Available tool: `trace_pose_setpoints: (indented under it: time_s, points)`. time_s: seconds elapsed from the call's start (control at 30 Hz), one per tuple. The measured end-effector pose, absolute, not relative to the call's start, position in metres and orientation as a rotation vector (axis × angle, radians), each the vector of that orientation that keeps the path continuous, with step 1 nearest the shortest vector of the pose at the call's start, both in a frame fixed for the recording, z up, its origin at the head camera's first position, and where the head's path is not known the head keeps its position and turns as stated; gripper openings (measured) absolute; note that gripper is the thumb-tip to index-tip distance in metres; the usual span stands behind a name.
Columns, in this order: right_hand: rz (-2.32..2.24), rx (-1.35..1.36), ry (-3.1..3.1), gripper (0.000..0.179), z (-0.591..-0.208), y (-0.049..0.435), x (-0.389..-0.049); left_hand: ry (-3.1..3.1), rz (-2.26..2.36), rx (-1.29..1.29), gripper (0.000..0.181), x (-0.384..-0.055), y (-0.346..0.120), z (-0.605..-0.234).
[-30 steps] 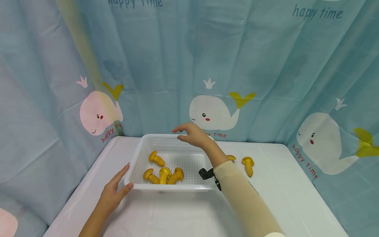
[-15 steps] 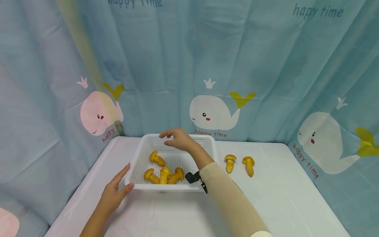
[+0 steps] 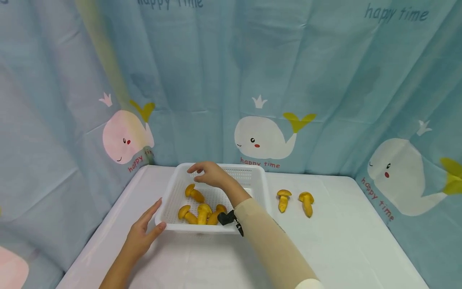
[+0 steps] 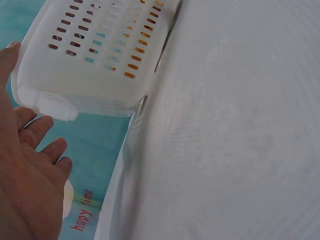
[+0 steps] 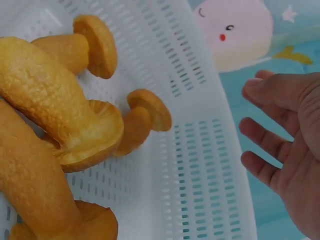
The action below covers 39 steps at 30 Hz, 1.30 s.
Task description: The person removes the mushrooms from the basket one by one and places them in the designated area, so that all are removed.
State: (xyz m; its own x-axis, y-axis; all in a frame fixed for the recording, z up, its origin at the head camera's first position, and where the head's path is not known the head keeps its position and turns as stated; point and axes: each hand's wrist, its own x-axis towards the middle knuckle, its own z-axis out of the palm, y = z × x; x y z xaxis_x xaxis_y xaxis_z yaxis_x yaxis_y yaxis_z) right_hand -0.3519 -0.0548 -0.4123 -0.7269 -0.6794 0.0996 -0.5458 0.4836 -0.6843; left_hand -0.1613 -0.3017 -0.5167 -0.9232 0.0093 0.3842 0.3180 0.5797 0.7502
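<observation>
A white plastic basket (image 3: 268,200) with slotted walls holds several yellow mushrooms (image 3: 195,193), which lie toward its left and front. My left hand (image 3: 141,237) is at the basket's front left corner, thumb and fingers spread along the rim; the left wrist view shows its fingers (image 4: 37,132) beside the corner. Above the back of the basket hovers my right hand (image 3: 210,175), fingers loosely bent and holding nothing. In the right wrist view, that right hand (image 5: 295,130) appears beyond the basket wall (image 5: 225,115), apart from the mushrooms (image 5: 60,95).
Two more mushrooms, one nearer the basket (image 3: 283,202) and another farther right (image 3: 306,204), lie on the white table (image 3: 346,241). A blue curtain (image 3: 202,80) with whale prints hangs behind and at both sides. A black wrist camera (image 3: 226,218) sits at the right sleeve (image 3: 267,237).
My right hand has moved left and slightly down over the basket, uncovering the nearer mushroom on the table. The left hand has stayed at the basket's corner, and the head view has shifted slightly.
</observation>
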Motion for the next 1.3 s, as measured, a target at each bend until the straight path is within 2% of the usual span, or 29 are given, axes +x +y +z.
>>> trace_pose_setpoints:
  time_s: [0.47, 1.3]
  points:
    - [-0.998, -1.001, 2.475, 0.033, -0.431, -0.078, -0.357, -2.457, -1.281, -0.286, 0.075, -0.163, -0.303, -0.517]
    - [-0.874, -0.915, 2.492, 0.038, -0.45, -0.092, -0.362, -2.521, -1.256, -0.231, 0.075, -0.162, -0.302, -0.515]
